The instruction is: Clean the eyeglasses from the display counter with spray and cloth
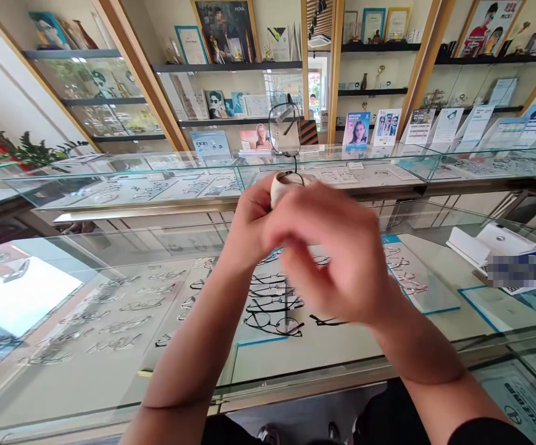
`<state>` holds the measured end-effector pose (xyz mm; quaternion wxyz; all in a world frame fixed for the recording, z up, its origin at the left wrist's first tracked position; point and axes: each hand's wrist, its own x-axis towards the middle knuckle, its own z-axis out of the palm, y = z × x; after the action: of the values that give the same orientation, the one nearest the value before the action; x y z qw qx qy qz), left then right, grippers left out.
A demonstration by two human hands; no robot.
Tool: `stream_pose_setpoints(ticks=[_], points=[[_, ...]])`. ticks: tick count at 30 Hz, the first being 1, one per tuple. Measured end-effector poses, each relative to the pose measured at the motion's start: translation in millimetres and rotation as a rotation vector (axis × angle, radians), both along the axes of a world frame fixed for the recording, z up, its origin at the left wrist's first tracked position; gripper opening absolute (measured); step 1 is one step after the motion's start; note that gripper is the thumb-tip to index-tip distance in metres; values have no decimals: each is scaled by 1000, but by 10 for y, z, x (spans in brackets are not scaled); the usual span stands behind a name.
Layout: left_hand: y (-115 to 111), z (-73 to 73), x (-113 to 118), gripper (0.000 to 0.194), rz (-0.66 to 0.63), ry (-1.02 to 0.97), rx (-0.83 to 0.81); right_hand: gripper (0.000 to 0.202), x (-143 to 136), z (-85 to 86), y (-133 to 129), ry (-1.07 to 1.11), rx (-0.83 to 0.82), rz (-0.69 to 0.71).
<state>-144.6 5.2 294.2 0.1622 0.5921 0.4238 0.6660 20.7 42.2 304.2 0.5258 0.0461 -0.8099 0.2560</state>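
A pair of thin dark-framed eyeglasses [299, 137] is held up on its side, one rim pointing upward above my hands. The lower rim goes into a whitish piece [277, 190], which looks like a cloth, between my hands. My left hand [255, 213] is closed around the lower part of the eyeglasses, its fingertips mostly hidden. In front of it, my right hand [342, 247] is smeared by motion, with curled fingers near the whitish piece; whether it grips anything is unclear.
Beneath my arms is a glass display counter [268, 364] with rows of eyeglasses [275, 306]. A second glass case [180, 162] stands beyond it, before wall shelves [228, 67]. An open white box [474, 247] lies at right, a potted plant [34, 148] at far left.
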Motion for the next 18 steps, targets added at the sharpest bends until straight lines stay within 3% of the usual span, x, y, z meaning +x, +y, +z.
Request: stream_pose_setpoints(ticks=[2, 4, 9, 12, 18], points=[[-6, 24, -4, 47, 8, 37, 29, 17, -129, 29, 226, 179, -152, -108], [2, 32, -11, 43, 16, 57, 21, 10, -250, 15, 436, 233, -331, -98], [62, -29, 21, 41, -3, 44, 40, 14, -429, -74, 637, 161, -601, 279], [123, -86, 59, 45, 26, -28, 97, 11, -460, -99, 591, 169, -642, 342], [192, -120, 121, 51, 155, -69, 196, 18, -464, -113, 556, 206, -555, 330]])
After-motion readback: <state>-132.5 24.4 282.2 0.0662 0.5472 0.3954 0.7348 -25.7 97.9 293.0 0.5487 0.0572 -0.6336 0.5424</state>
